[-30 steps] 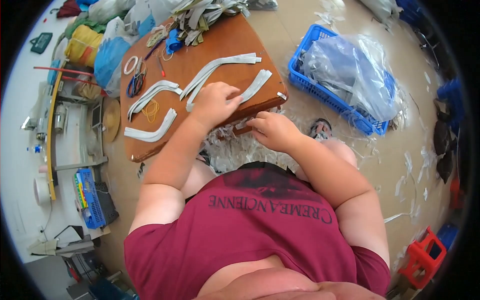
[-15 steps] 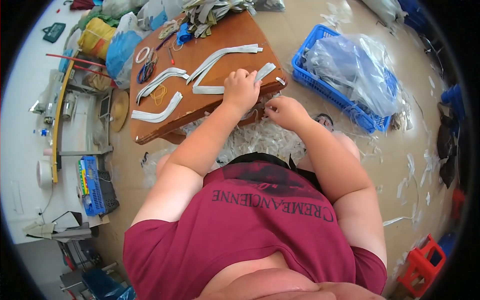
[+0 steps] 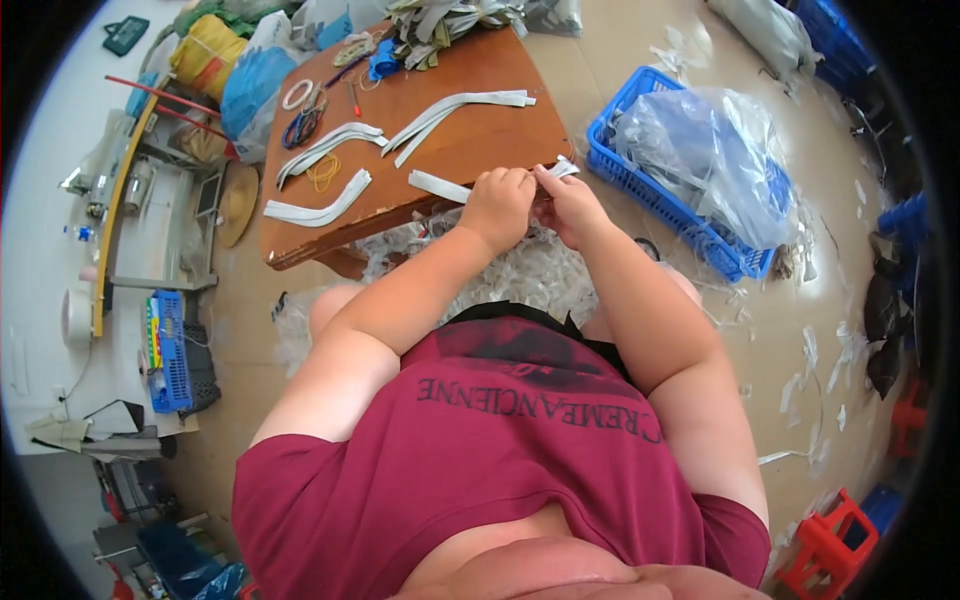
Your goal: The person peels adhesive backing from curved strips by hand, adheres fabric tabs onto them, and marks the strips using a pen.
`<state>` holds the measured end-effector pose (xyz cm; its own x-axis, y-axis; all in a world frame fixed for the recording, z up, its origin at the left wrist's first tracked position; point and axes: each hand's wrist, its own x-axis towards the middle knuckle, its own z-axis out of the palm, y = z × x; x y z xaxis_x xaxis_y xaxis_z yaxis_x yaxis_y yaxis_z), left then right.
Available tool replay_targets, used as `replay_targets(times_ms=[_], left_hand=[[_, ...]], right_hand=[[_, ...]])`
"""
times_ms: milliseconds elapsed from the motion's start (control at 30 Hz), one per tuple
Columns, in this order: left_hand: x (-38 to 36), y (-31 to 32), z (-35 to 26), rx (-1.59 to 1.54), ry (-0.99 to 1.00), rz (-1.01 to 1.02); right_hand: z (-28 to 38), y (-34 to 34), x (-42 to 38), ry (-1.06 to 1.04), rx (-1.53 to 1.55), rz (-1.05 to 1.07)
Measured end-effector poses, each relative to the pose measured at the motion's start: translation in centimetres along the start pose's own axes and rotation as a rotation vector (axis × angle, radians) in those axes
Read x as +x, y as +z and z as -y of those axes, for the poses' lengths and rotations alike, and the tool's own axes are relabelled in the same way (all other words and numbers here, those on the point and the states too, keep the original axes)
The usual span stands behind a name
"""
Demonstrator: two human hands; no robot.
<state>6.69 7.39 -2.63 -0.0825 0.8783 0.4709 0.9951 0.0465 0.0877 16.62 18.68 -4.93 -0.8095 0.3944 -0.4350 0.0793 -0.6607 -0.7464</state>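
both hands meet at the table edge [image 3: 330, 245], left hand [image 3: 497, 203] and right hand [image 3: 568, 203] pinching the white strip [image 3: 440, 186], which runs leftward from the left hand along that edge

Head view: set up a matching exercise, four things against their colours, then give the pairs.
Things:
1. fabric strip held at the table edge by both hands
2. crate right of the table
3. stool on the floor
4. rubber bands on the table

Colours:
A. red
B. yellow
C. white
D. blue

Pairs: 1-C, 2-D, 3-A, 4-B
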Motion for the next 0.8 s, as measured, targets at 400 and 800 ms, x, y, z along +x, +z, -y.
replay_targets(times_ms=[400,800], left_hand=[[-0.1,-3.6,-3.3,-0.851,-0.375,0.026],[-0.6,-3.1,-5.1,-0.827,-0.188,-0.020]], right_hand=[[4.1,0.2,-5.4,-0.201,0.144,0.248],[4.0,-0.7,-7.7,-0.236,0.141,0.298]])
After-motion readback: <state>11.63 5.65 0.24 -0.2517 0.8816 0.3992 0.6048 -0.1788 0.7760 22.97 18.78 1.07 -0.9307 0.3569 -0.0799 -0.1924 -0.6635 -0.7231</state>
